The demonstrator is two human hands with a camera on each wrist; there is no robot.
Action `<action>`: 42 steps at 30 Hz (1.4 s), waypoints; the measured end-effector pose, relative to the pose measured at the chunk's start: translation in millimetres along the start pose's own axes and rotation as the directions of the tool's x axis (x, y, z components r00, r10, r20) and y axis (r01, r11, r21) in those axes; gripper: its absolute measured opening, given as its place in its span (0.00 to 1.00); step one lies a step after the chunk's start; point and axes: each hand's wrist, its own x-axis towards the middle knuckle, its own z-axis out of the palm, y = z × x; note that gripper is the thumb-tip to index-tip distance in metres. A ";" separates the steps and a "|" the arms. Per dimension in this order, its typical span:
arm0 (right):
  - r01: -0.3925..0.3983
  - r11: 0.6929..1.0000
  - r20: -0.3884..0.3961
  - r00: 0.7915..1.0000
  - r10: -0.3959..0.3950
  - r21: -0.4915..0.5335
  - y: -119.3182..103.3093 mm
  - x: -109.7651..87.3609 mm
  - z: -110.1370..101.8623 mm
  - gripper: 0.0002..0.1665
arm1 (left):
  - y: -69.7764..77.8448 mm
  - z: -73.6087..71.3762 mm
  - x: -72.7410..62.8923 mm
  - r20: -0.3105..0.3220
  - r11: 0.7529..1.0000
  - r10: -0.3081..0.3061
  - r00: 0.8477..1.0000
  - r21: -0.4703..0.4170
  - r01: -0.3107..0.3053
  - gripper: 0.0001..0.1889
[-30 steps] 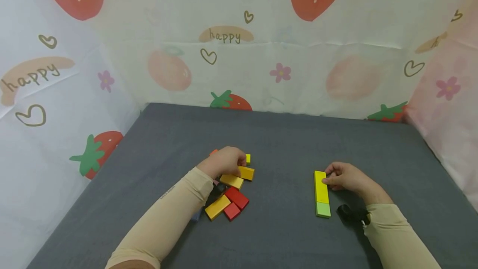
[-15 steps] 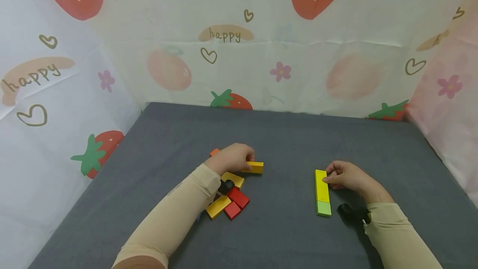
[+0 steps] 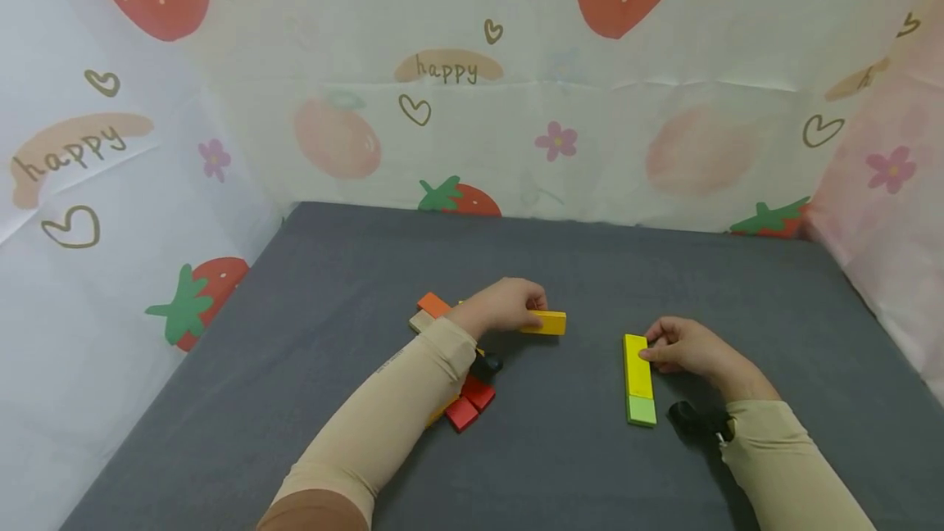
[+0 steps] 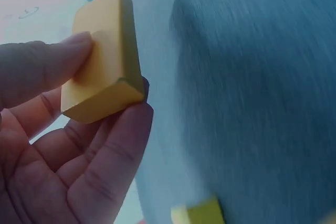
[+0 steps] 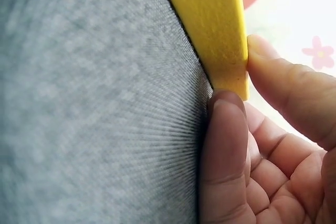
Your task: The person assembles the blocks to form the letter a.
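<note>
My left hand (image 3: 503, 304) pinches an amber rectangular block (image 3: 548, 323) between thumb and fingers, lifted over the grey cloth with a shadow beneath. In the left wrist view the thumb presses the broad face of that amber block (image 4: 105, 61), fingers behind it. At the right, my right hand (image 3: 693, 352) holds the far end of a yellow block (image 3: 637, 375), which lies flat on the cloth. Its thumb (image 5: 286, 80) touches the side of the yellow block and the index fingertip sits at the end. A light green block (image 3: 642, 411) lies in line against its near end.
Under and beside the left forearm lies a loose group: two red blocks (image 3: 463, 414), an orange block (image 3: 433, 304), a beige block (image 3: 421, 321) and others partly hidden by the sleeve. Printed curtains (image 3: 590, 154) stand behind the grey cloth table (image 3: 560, 449).
My left hand has picked the amber block out of the loose group and carried it rightward, toward the yellow and green row. My right hand has stayed at the yellow block.
</note>
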 end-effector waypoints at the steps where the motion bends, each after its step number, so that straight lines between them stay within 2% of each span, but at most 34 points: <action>1: 0.000 1.000 0.001 1.000 0.000 0.002 -0.2 0.1 0.3 0.17 | 2.0 2.2 3.1 0.003 1.000 0.001 1.000 -0.013 -0.001 0.03; 7: -0.007 1.000 0.001 1.000 0.007 -0.004 -0.4 1.1 1.8 0.17 | 12.5 15.9 20.6 0.029 0.996 0.005 1.000 -0.084 -0.002 0.05; 16: -0.025 1.000 0.008 1.000 0.025 -0.006 -1.7 1.0 1.7 0.18 | 22.9 30.8 40.4 0.062 0.972 -0.040 0.997 -0.230 0.053 0.09; 23: -0.012 1.000 0.012 1.000 0.012 -0.010 -0.3 1.8 0.7 0.18 | 32.0 39.8 48.9 0.079 0.983 -0.057 0.995 -0.168 0.070 0.11; 27: -0.008 1.000 0.007 1.000 0.008 -0.010 -0.9 0.8 0.5 0.17 | 39.4 43.6 50.3 0.059 0.988 -0.098 0.993 -0.113 0.104 0.11; 32: -0.008 1.000 0.008 1.000 0.009 -0.011 -0.8 0.9 0.1 0.17 | 45.0 45.5 52.3 0.032 0.986 -0.139 0.990 -0.086 0.141 0.11; 42: -0.006 1.000 0.004 1.000 0.006 -0.008 -0.3 1.3 1.4 0.17 | 47.7 49.3 53.2 -0.006 0.989 -0.134 0.991 -0.066 0.133 0.11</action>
